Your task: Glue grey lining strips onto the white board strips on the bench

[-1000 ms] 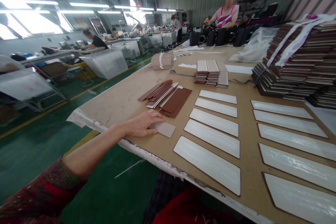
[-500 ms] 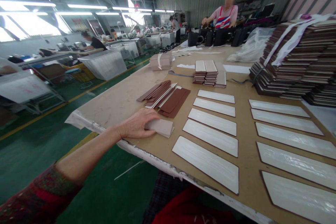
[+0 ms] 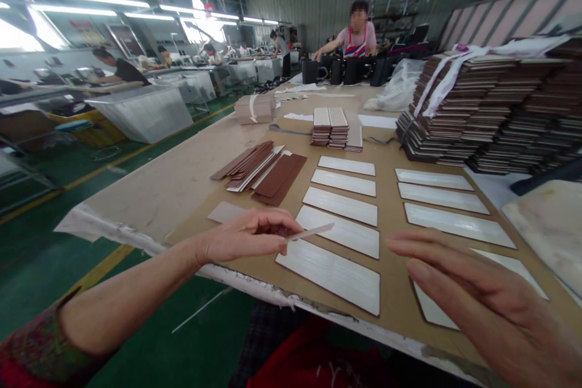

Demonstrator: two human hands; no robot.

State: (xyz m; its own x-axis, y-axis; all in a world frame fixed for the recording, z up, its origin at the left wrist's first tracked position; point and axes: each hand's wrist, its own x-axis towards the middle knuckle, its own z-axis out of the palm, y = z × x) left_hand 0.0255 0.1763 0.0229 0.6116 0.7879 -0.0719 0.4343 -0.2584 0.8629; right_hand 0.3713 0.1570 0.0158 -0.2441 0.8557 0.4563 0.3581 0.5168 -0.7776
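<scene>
My left hand (image 3: pixel 248 235) is closed on a thin, pale card strip (image 3: pixel 318 230), seen almost edge-on and held between thumb and fingers above the nearer column of panels. Below it lies the front panel (image 3: pixel 336 276), white-faced with a dark edge and a wet-looking sheen. My right hand (image 3: pixel 482 291) hovers over the right column of similar panels (image 3: pixel 459 227), fingers stretched out, nothing visible in it. Behind my left hand, a pale flat piece (image 3: pixel 224 212) rests on the table, partly covered by that hand.
Brown strips (image 3: pixel 248 163) and wider brown pieces (image 3: pixel 282 179) lie at left centre. Small bundles (image 3: pixel 330 127) stand farther back. A tall stack of brown boards (image 3: pixel 473 103) rises at right. Across the table (image 3: pixel 150 194) a person in an apron (image 3: pixel 357 39) stands behind black items.
My left hand has lifted a pale strip from the pale pieces and moved right over the panels. My right hand has come into view. The camera has turned slightly right.
</scene>
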